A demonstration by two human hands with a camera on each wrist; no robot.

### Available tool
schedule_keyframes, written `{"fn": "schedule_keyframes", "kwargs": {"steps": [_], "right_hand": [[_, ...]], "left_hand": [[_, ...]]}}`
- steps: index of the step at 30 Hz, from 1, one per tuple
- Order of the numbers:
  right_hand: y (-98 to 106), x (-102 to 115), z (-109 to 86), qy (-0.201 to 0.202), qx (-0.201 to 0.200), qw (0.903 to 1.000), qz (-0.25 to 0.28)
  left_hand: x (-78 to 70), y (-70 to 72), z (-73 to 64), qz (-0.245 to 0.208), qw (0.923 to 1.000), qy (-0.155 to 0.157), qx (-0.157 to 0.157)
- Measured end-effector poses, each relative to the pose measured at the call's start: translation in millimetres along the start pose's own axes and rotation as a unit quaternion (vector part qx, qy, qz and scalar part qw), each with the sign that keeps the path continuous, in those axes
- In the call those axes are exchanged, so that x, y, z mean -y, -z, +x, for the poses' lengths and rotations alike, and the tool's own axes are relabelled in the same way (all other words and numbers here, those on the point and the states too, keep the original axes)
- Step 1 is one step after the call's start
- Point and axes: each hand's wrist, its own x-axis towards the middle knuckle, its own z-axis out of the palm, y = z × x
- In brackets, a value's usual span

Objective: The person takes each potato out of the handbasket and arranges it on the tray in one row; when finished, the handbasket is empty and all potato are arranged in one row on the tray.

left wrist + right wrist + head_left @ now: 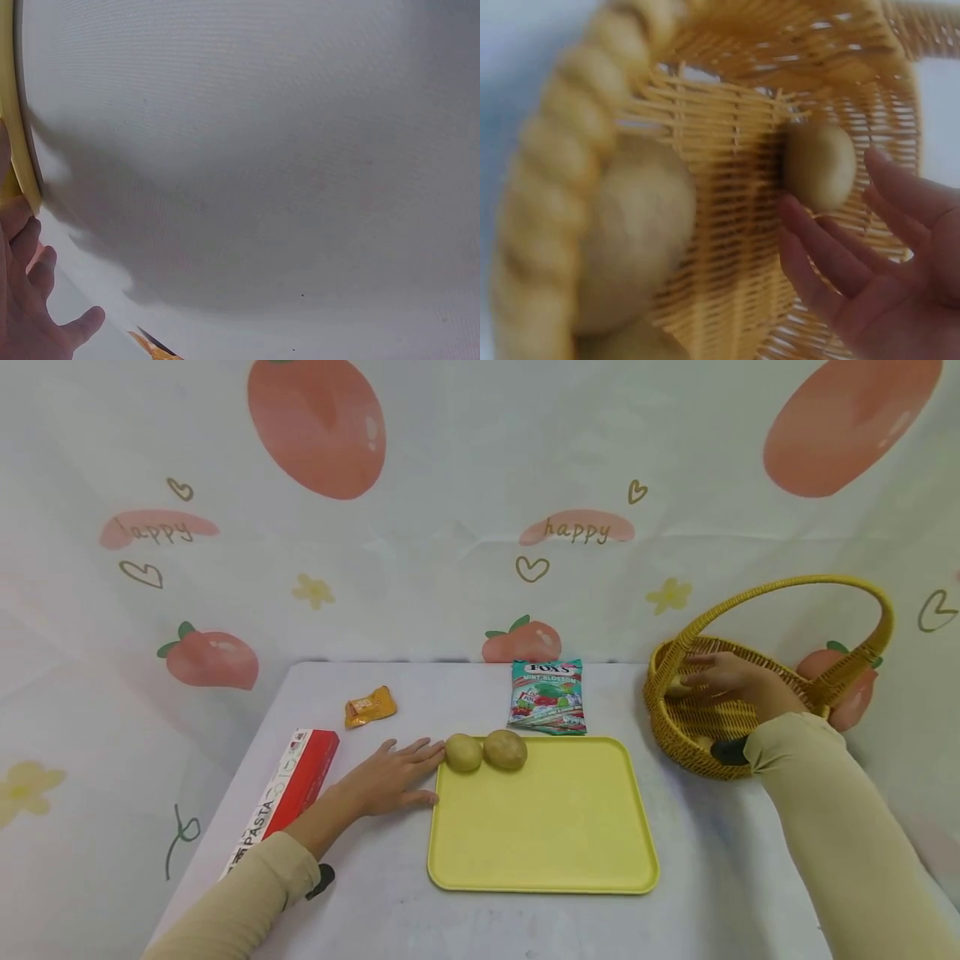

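Two tan potatoes (506, 750) lie on the yellow rectangular tray (543, 831) beside my spread left hand (393, 777); my right hand (727, 681), fingers (821, 236) uncurled at a round potato (821, 166) in the golden wicker basket (663, 731), seems at the pickup step, next needing a pinch.

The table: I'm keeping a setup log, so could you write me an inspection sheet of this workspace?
Surface: white table; a few small dark specks show.
Job's things: yellow tray with two potatoes at its far left corner; wicker basket to its right, holding at least two more.
Clutter: orange packet, pasta box and green sweets bag, all off the tray.
Hands: left hand at the tray's left edge, fingers spread; right hand inside the basket, fingers beside a potato, contact unclear.
Cables: nothing seen.
Surroundings: white backdrop printed with fruit, hearts, flowers and "happy".
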Motion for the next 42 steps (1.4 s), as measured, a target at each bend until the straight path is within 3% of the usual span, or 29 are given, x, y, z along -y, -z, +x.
{"fn": "schedule_keyframes", "kwargs": {"steps": [13, 15, 17, 20, 22, 27, 30, 36, 42], "right_hand": [[-20, 2, 11.8, 0.005, -0.031, 0.9988, 0.039], [-20, 1, 11.6, 0.019, -0.035, 0.9991, 0.016], [-18, 1, 10.7, 0.043, -0.046, 0.9968, -0.049], [-13, 0, 6.5, 0.076, -0.052, 0.9859, -0.14], [-9, 1, 2.1, 0.089, -0.042, 0.9822, -0.16], [-4, 12, -16.1, 0.095, 0.016, 0.9894, -0.109], [-3, 20, -29.5, 0.13, 0.024, 0.9817, -0.137], [-7, 30, -52.1, 0.212, 0.031, 0.9541, -0.209], [-24, 34, -63.0, 0.242, 0.09, 0.9508, -0.172]], "left_hand": [[-1.0, 0.3, 0.5, -0.006, 1.0, 0.006, 0.005], [-0.9, -0.1, 1.1, -0.005, 0.9999, 0.006, 0.006], [-0.7, -0.4, 1.6, -0.003, 1.0, 0.007, 0.007], [-0.3, -0.5, 2.3, 0.0, 0.9999, 0.009, 0.007], [0.0, -0.6, 2.5, 0.001, 0.9999, 0.009, 0.007], [0.8, -1.1, 2.5, 0.001, 0.9999, 0.011, 0.01], [0.5, -1.2, 1.9, 0.002, 0.9999, 0.01, 0.008], [-0.3, -0.3, 1.3, -0.002, 0.9999, 0.008, 0.008], [-1.4, 1.1, 0.9, -0.006, 0.9999, 0.009, 0.012]]}}
